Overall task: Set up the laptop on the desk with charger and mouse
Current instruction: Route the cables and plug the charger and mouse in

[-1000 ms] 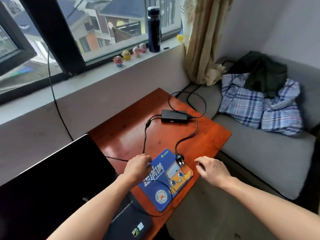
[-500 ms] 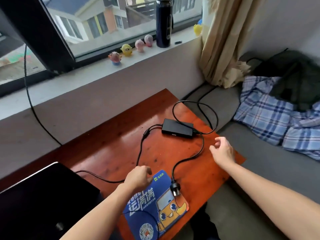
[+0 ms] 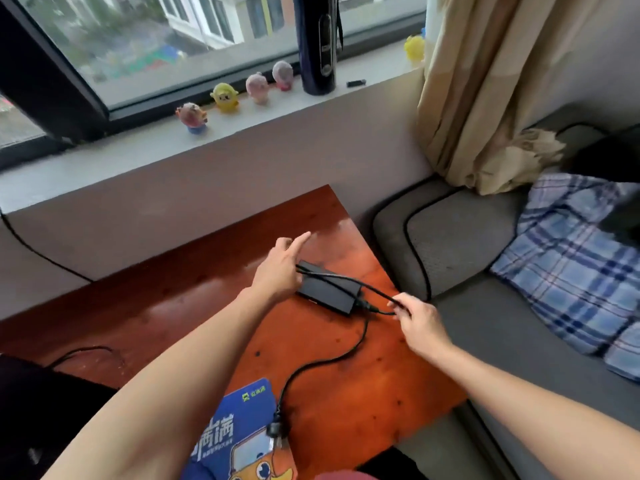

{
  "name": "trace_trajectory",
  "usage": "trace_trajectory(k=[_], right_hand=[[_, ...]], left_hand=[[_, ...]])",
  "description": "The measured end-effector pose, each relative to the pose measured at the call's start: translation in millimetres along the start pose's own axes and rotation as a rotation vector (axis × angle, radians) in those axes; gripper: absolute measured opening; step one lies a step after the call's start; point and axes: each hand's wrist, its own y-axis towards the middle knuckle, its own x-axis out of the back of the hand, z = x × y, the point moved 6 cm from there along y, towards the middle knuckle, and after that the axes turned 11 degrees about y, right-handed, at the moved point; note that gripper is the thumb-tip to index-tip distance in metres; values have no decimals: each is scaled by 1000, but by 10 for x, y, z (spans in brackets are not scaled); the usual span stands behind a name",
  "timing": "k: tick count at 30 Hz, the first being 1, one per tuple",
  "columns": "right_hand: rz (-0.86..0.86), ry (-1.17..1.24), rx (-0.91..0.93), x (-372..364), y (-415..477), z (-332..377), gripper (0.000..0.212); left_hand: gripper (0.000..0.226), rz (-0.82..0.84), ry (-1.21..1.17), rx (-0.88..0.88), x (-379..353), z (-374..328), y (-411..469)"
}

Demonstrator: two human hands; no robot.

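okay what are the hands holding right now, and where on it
Both hold the charger cable. The right hand pinches it just past the power brick; the left hand grips it at the brick's other end.

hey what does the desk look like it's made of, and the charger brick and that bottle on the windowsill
Desk: looks like reddish varnished wood; grain, dark knots and a glossy sheen show.
Charger brick: probably matte black plastic; no shine.
Bottle: dark blue, glossy, perhaps coated metal or plastic; cannot tell which.

A daylit window (image 3: 207,32) is seen at 12 o'clock above a grey windowsill (image 3: 104,161); a beige curtain (image 3: 485,81) and grey sofa (image 3: 485,323) are found at 3 o'clock.
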Motion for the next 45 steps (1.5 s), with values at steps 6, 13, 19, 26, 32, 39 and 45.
trace_trajectory(k=[6,13,19,26,32,39,45], right_hand=[[143,-112,86,122,-54,-57,15],[424,-198,-142,100,392,-7,41],[391,-416,-70,-275,903,500,39],[593,-676,25,-1271,824,839,109],[496,-789,112,-1490,800,810,113],[353,6,-455,-1393,899,914,106],[247,570,-678,-1439,864,1183,82]], left_hand=[[16,176,178,-23,-221,-95,133],[43,54,-212,175,82,528,-450],[6,240,-718,205,255,645,-1246],[3,260,-344,226,332,583,-1795],[31,36,1,214,620,713,-2053],[24,-359,-320,331,1555,1283,-2171],[21,-415,-590,392,2002,1719,-2164]])
